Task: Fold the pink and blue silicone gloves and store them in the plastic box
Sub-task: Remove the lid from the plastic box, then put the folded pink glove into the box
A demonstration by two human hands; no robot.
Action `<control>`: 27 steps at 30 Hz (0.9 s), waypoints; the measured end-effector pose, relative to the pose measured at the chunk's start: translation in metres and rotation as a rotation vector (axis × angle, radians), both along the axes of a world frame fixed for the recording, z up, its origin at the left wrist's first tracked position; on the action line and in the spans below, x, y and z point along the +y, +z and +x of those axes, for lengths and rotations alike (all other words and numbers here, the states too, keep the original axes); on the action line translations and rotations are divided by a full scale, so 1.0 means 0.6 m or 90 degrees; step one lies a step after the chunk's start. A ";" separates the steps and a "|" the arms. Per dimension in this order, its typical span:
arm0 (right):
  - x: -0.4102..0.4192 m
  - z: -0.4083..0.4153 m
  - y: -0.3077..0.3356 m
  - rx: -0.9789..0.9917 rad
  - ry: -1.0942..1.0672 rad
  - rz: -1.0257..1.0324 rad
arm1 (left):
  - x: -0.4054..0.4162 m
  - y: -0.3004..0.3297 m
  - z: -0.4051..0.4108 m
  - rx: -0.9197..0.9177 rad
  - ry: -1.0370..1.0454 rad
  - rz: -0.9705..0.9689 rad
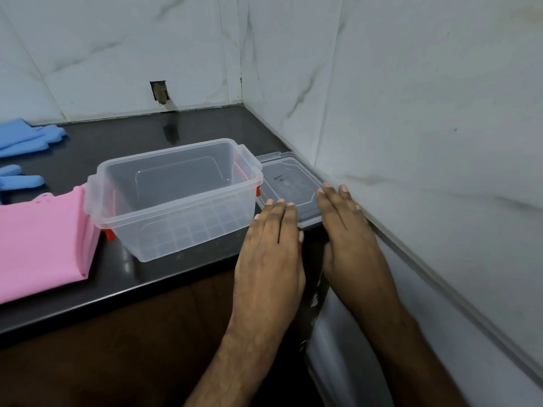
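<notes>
On the dark counter, near its front edge, the clear plastic box stands upright with its mouth open and nothing inside; red latches show at its near-left corner and right end. Its lid lies flat just beside the box on the right, in the corner strip between the box and the marbled side wall — little free room on that side.

Both hands lie flat, fingers straight and together, gripping nothing. Left hand has its fingertips on the lid's near-left edge, close to the box's right end. Right hand rests its fingers on the lid's near-right corner, alongside the wall's base.

Left of the box, the pink gloves lie flat as one stacked sheet, one edge touching the box's left end and the near corner close to the counter's front edge. Blue gloves lie farther back at the left, fingers spread, cut off by the frame's edge.

Open counter surface runs behind the box to the back wall, where a small rough hole sits above the counter line.
</notes>
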State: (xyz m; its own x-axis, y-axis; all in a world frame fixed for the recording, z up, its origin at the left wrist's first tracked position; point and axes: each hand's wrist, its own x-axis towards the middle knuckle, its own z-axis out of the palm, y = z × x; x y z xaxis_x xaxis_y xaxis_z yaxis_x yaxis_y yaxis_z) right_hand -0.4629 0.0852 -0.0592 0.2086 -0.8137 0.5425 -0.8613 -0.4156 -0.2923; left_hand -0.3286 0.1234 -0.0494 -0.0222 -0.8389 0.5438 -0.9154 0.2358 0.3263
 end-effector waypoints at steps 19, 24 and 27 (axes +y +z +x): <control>0.178 0.259 0.031 -0.106 0.239 -0.177 | 0.219 0.023 0.235 0.096 0.106 -0.151; 0.201 0.342 0.018 -0.092 0.277 -0.115 | 0.258 0.016 0.314 0.099 0.153 -0.114; 0.202 0.380 0.015 -0.092 0.292 -0.076 | 0.266 0.011 0.355 0.094 0.171 -0.094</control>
